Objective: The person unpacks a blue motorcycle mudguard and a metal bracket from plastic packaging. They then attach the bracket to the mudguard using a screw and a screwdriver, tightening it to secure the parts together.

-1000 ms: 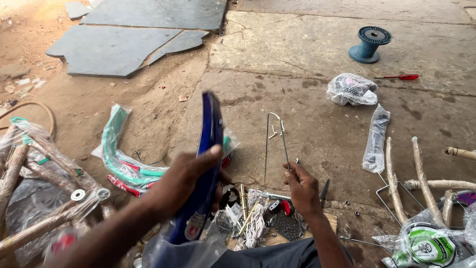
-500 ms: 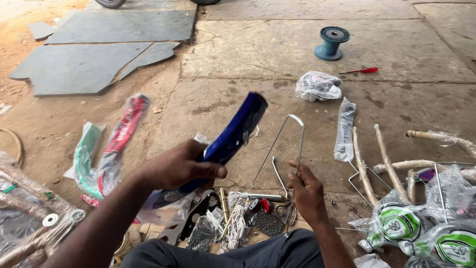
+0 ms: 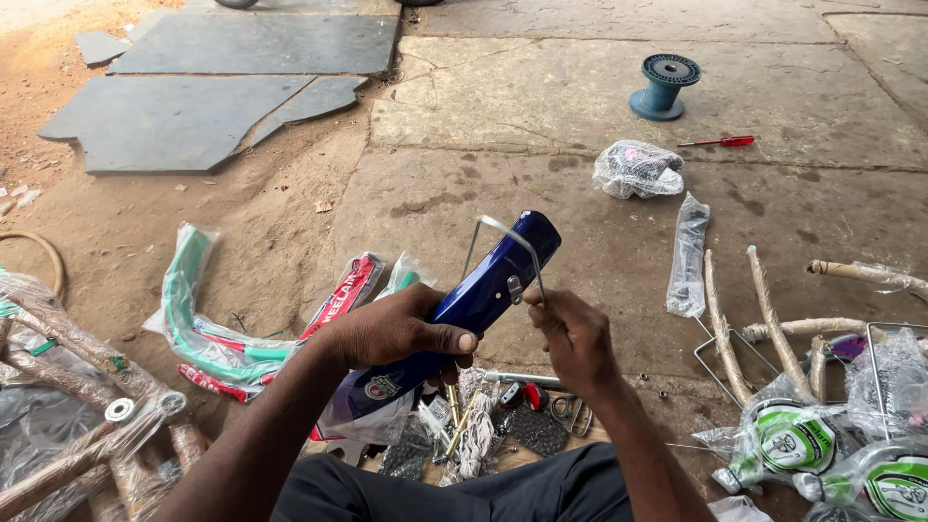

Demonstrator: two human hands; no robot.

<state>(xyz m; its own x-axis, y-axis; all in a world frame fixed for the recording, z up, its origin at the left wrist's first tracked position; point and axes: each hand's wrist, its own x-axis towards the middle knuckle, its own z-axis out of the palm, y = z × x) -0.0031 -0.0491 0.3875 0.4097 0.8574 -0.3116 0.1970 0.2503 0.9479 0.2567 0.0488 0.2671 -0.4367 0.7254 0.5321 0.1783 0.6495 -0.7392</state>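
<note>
- the step in hand looks like fitting the bent wire stay [image 3: 509,240] onto the blue mudguard [image 3: 462,309], at the small metal clip [image 3: 514,288] near its upper end.
- the blue mudguard is held in the air above the person's lap, tilted, its far end pointing up and to the right, its lower end still in a plastic wrapper [image 3: 362,418].
- the left hand [image 3: 396,331] is wrapped around the middle of the mudguard; the fingers are closed tight on it, the thumb lies along the top.
- the right hand [image 3: 572,333] is just beside the clip; its fingers are pinched together on one leg of the wire stay, close to where it meets the clip.
- both forearms come up from the bottom edge, bent toward each other, the hands near but not touching.
- the next move, i think, calls for a steady mudguard and a careful lining of the wire end with the clip hole, which is too small to see well.
- on the floor [image 3: 541,97] below lie small parts [image 3: 503,416], wrapped tubes [image 3: 68,387], a blue spool [image 3: 663,86] and a red screwdriver [image 3: 720,142], well apart.
</note>
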